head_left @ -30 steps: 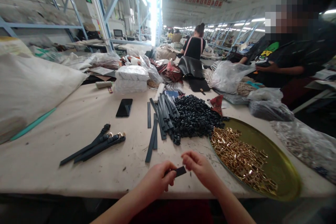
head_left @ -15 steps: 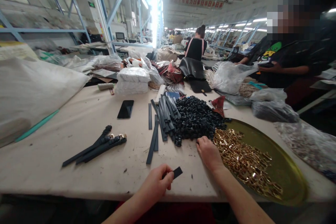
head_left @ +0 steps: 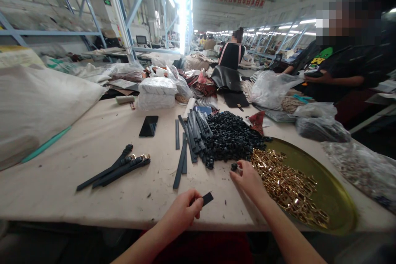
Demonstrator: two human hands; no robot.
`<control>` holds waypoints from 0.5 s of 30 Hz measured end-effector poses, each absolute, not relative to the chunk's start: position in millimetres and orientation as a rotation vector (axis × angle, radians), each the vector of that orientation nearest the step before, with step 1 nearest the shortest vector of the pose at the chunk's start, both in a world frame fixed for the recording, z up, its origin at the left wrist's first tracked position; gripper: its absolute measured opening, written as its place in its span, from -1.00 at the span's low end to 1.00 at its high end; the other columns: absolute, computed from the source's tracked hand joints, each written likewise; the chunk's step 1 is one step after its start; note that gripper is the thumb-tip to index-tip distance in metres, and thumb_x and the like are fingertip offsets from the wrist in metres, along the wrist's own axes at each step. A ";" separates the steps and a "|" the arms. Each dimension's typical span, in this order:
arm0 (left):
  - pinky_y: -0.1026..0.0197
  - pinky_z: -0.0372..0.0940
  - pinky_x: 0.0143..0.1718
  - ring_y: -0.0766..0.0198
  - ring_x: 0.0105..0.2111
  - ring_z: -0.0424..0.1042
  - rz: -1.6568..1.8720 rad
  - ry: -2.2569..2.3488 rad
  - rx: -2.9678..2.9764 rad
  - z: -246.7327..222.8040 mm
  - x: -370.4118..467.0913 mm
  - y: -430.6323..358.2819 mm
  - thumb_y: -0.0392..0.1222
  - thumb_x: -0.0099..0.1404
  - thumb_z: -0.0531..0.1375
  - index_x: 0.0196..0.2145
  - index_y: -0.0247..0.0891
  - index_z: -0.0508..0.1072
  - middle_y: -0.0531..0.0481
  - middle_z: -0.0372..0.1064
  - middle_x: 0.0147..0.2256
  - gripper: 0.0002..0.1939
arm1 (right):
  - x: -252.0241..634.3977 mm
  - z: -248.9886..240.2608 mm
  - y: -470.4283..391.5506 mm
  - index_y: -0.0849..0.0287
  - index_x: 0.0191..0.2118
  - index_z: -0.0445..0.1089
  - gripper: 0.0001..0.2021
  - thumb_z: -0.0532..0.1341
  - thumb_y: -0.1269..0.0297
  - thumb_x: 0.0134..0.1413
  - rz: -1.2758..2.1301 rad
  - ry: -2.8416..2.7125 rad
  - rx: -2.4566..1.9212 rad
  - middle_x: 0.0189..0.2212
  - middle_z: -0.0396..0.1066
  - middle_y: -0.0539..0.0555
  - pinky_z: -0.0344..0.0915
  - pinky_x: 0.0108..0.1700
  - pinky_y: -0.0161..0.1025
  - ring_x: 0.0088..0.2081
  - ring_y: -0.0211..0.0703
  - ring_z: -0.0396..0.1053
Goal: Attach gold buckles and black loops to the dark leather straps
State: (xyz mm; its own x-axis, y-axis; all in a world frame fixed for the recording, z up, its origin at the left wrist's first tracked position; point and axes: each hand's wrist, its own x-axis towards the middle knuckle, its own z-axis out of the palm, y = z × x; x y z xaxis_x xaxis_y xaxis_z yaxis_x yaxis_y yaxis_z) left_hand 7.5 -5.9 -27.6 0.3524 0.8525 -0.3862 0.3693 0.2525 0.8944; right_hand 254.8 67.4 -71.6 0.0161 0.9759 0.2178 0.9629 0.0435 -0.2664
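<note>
My left hand (head_left: pixel 185 207), near the table's front edge, pinches a short dark strap (head_left: pixel 208 199) whose end sticks out to the right. My right hand (head_left: pixel 247 178) has a small black loop (head_left: pixel 234 167) between thumb and fingers, just in front of the pile of black loops (head_left: pixel 232 136). Right of that hand, gold metal buckles (head_left: pixel 284 183) lie heaped on a gold oval tray (head_left: pixel 335 189). Flat dark straps (head_left: pixel 194 136) are bunched left of the loop pile. Farther left rest several straps with gold buckles and loops fitted (head_left: pixel 120 169).
A black phone (head_left: pixel 149 126) lies on the table (head_left: pixel 102 132). Behind are plastic-wrapped packs (head_left: pixel 157 93) and a black leather piece (head_left: pixel 227 79). White cloth (head_left: pixel 40 107) covers the left side. A person (head_left: pixel 335 66) stands at the right; another is farther back.
My right hand has drawn slightly back from the pile, its fingers now showing a black loop between them. My left hand still holds the strap. The view has shifted slightly.
</note>
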 end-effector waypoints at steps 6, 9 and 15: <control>0.37 0.04 -0.67 0.43 -0.69 0.10 0.468 1.238 1.350 -26.8 10.3 -7.4 -0.06 0.14 -0.04 -0.48 -0.26 0.21 0.15 0.19 -0.63 -0.79 | 247.0 -70.4 83.8 0.26 -0.24 0.31 -0.80 0.09 0.31 -0.02 0.078 -2.014 -2.002 -0.34 0.36 0.17 0.17 -0.26 -0.24 -0.28 -0.07 0.32; 0.36 0.05 -0.66 0.42 -0.69 0.10 0.470 1.254 1.323 -27.8 6.8 -8.3 -0.06 0.14 -0.04 -0.47 -0.26 0.21 0.15 0.19 -0.63 -0.79 | 246.6 -70.6 81.1 0.26 -0.25 0.33 -0.80 0.05 0.41 -0.02 0.093 -2.040 -1.992 -0.33 0.37 0.18 0.16 -0.24 -0.25 -0.27 -0.09 0.33; 0.35 0.05 -0.65 0.41 -0.67 0.12 0.458 1.257 1.313 -26.8 9.3 -6.4 -0.05 0.13 -0.04 -0.49 -0.26 0.22 0.14 0.18 -0.63 -0.77 | 249.3 -68.0 65.6 0.26 -0.22 0.30 -0.78 0.04 0.45 -0.04 0.125 -2.021 -1.992 -0.30 0.35 0.18 0.18 -0.24 -0.27 -0.28 -0.12 0.32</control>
State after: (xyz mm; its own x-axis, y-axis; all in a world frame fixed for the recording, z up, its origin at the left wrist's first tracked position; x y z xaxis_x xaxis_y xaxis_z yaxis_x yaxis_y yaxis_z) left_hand 9.3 -6.4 -26.8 0.3379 0.8436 -0.4173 0.3771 0.2849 0.8813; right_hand 249.3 65.6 -68.0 0.0064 0.9885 0.1509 0.9625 0.0348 -0.2690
